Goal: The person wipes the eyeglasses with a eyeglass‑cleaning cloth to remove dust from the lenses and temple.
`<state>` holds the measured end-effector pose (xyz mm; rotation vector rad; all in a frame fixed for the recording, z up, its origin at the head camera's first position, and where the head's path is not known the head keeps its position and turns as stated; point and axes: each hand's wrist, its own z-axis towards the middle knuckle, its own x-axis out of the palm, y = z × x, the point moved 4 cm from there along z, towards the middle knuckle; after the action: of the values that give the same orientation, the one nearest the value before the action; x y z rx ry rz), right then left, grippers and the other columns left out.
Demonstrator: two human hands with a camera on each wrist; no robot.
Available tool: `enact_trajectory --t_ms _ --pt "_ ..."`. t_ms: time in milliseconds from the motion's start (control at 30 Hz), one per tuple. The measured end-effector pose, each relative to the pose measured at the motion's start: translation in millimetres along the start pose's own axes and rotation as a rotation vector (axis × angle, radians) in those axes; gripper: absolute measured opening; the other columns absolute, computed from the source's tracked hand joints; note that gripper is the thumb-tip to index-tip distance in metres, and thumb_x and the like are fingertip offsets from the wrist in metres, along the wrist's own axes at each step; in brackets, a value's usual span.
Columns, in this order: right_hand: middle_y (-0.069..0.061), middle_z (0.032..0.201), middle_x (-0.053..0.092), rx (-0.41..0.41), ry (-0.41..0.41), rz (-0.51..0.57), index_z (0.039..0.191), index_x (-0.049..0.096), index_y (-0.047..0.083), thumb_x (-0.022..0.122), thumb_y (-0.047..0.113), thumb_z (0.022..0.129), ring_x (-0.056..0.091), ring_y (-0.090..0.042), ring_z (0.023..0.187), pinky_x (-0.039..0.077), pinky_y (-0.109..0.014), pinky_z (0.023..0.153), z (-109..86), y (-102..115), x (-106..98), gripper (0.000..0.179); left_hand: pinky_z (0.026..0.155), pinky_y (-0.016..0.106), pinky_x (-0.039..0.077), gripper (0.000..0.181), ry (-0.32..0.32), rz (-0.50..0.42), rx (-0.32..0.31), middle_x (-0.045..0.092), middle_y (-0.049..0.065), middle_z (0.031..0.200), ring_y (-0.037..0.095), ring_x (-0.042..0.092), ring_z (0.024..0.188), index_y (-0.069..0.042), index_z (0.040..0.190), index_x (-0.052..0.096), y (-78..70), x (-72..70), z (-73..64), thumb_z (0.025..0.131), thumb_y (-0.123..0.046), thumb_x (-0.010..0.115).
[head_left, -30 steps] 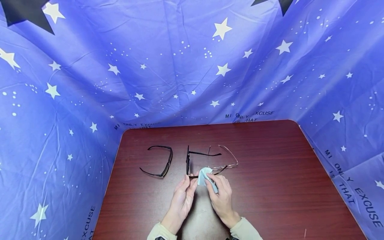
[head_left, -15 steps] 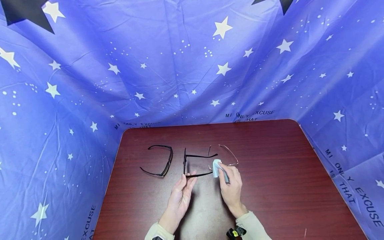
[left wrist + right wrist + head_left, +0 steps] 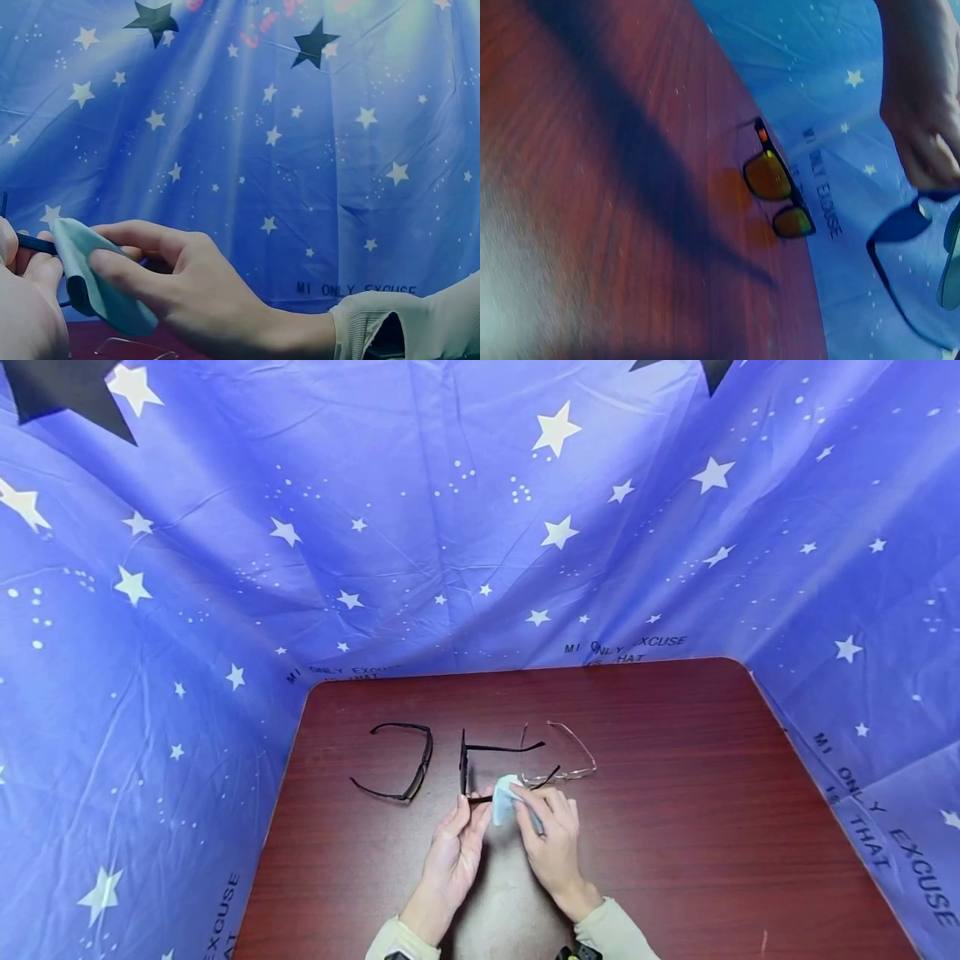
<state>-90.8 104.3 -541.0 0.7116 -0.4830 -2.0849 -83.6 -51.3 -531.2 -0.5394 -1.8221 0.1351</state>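
Observation:
My left hand (image 3: pixel 450 852) grips black-framed glasses (image 3: pixel 463 764) near the front corner, holding them up with both temples pointing right. In the right wrist view, a dark lens of these glasses (image 3: pixel 900 225) shows below that hand. Between thumb and fingers, my right hand (image 3: pixel 553 843) pinches a light blue cleaning cloth (image 3: pixel 504 802), folded over the near temple close to the left fingers. The left wrist view shows the cloth (image 3: pixel 105 277) draped around the temple, hiding part of it. The tip of that temple sticks out past the right fingers.
Black sunglasses (image 3: pixel 422 768) with orange-yellow lenses (image 3: pixel 769 178) lie unfolded on the left of the dark red table (image 3: pixel 697 793). Thin wire-framed glasses (image 3: pixel 581 772) lie behind the right hand. A blue star-patterned curtain (image 3: pixel 450 527) surrounds the table's far side and ends.
The right hand slid the cloth right toward the temple tip, then back left near the left hand. The held glasses shifted slightly left. The other glasses stayed put.

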Motion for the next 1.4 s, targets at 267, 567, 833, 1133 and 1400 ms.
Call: enact_trajectory --t_ms 267,567,833,1133,1400 --pt "-0.007 0.089 0.068 0.069 -0.050 -0.060 0.114 0.078 0.009 0.073 -0.001 0.085 0.057 -0.024 0.078 0.032 -0.031 0.070 13.1 -26.5 -16.4 0.031 0.118 0.038 0.035 0.019 -0.017 -0.026 0.014 0.067 0.022 0.117 0.021 0.067 0.118 0.004 0.102 0.058 -6.8 -0.4 -1.5 0.107 -0.010 0.047" --pt "-0.002 0.091 0.067 0.006 0.052 0.003 0.114 0.078 0.010 0.070 0.008 0.090 0.058 -0.021 0.079 0.033 -0.031 0.072 6.8 -6.9 -2.6 0.025 0.118 0.037 0.034 0.022 -0.026 0.017 0.011 0.067 0.021 0.119 0.020 0.065 0.120 0.005 0.108 0.059 -2.8 -4.7 -0.1 0.108 -0.010 0.043" --pt "-0.002 0.091 0.067 -0.004 0.058 -0.008 0.114 0.077 0.011 0.068 0.016 0.096 0.058 -0.020 0.079 0.033 -0.032 0.071 5.2 -5.1 -2.5 0.021 0.119 0.038 0.033 0.020 0.012 0.045 0.024 0.065 0.022 0.120 0.020 0.066 0.119 0.005 0.107 0.055 -3.9 -3.5 -0.6 0.109 -0.011 0.042" --pt "-0.002 0.088 0.065 0.123 0.112 -0.140 0.112 0.077 0.010 0.074 0.002 0.088 0.056 -0.021 0.078 0.031 -0.032 0.072 17.6 -36.1 -23.0 0.026 0.115 0.034 0.042 0.016 0.132 0.326 0.135 0.054 0.017 0.122 0.018 0.062 0.125 0.001 0.110 0.055 -6.4 -6.7 -1.6 0.109 -0.011 0.045" --pt "0.001 0.085 0.064 0.098 0.287 -0.158 0.101 0.077 0.010 0.074 0.010 0.089 0.056 -0.015 0.075 0.033 -0.030 0.072 20.3 -31.0 -18.6 0.013 0.110 0.030 0.046 0.017 0.309 0.521 0.278 0.069 0.006 0.121 0.014 0.066 0.120 -0.006 0.117 0.058 -5.8 -9.4 -1.0 0.109 -0.002 0.044"
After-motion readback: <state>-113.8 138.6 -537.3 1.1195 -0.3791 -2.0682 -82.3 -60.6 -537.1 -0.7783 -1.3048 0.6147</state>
